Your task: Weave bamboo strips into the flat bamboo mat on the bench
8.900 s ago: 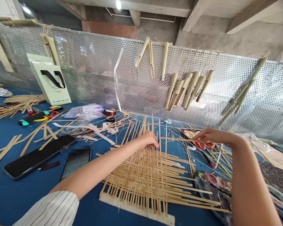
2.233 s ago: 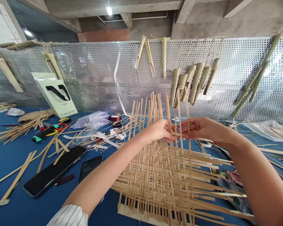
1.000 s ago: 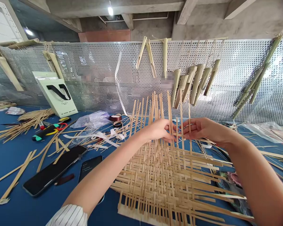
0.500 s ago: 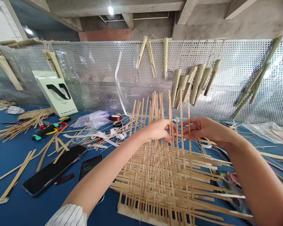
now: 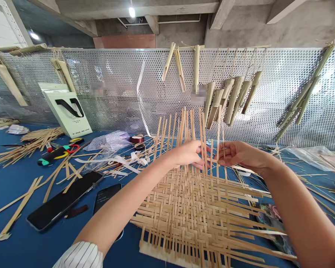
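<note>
A woven bamboo mat (image 5: 184,212) lies in front of me, loose strip ends sticking out along its sides and several long strips standing up at its far edge. Among those upright strips, my left hand (image 5: 191,154) is closed, its fingertips around bamboo strips. To its right, my right hand (image 5: 233,153) pinches a thin bamboo strip (image 5: 211,160) that runs crosswise between both hands. One upright strip (image 5: 219,130) stands just left of the right fingertips, and another passes in front of that hand. Exactly which strips the left fingers grip is partly hidden.
Left on the blue table (image 5: 13,201) lie a black phone (image 5: 64,201), a second phone (image 5: 107,197) partly under my forearm, cutters (image 5: 54,154) and loose bamboo strips. A paper bag (image 5: 68,111) stands behind. Bamboo tubes (image 5: 234,100) hang on the perforated metal screen (image 5: 114,85).
My right fingers have drawn together from a looser spread into a pinch. The upright strip beside them has shifted slightly right. My left hand stays nearly in place.
</note>
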Motion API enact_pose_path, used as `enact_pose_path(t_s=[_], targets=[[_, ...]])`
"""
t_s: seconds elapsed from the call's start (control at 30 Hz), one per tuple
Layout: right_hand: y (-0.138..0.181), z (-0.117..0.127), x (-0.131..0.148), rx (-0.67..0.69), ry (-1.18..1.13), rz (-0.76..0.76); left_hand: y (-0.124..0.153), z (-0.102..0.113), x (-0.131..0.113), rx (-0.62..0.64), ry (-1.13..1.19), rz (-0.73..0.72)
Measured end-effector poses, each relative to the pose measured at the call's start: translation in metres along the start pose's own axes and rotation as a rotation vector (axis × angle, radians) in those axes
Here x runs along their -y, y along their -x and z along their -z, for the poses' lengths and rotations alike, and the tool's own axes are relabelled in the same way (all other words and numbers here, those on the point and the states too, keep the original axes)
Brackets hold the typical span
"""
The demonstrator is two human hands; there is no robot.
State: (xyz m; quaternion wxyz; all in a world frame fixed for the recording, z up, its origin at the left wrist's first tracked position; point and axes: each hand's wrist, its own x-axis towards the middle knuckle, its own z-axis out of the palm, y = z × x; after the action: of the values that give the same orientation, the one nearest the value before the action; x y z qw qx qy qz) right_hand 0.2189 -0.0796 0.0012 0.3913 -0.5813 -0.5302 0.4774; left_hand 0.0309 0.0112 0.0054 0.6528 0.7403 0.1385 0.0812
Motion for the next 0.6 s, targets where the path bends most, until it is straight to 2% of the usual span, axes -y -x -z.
enact_pose_path(t_s=[0.17, 0.33, 0.6], targets=[[-0.001, -0.001, 0.0, -0.004, -0.003, -0.016, -0.002, 0.0, 0.001, 0.006, -0.014, -0.022], [0.003, -0.006, 0.005, -0.011, -0.029, 0.012, -0.003, 0.0, 0.003, -0.044, -0.044, -0.011], [0.006, -0.009, 0.01, -0.056, -0.001, 0.012, -0.001, -0.004, 0.013, -0.363, -0.522, -0.126]])
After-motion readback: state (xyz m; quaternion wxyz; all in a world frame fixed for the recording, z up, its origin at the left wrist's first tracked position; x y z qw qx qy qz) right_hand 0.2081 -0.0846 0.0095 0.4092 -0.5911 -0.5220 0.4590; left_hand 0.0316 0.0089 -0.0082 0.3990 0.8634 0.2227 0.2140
